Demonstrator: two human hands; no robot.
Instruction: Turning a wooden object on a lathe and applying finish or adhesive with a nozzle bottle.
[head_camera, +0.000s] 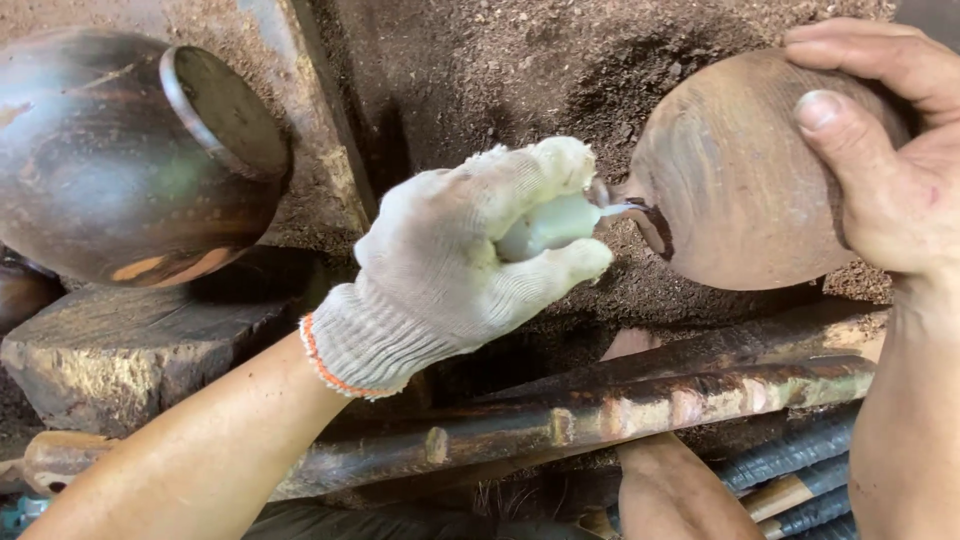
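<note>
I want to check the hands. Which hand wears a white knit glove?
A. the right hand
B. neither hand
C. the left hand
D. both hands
C: the left hand is gloved and holds a small pale bottle, while the bare right hand grips the round wooden piece.

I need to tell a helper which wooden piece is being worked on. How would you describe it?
Look at the sawdust-covered bed at the top, then go to its right edge. The round wooden piece sits there, gripped by the bare right hand, with the gloved left hand pressing a small white tube to its rim. Unlike the glossy dark vessel far left, it is matt and pale brown.
</note>
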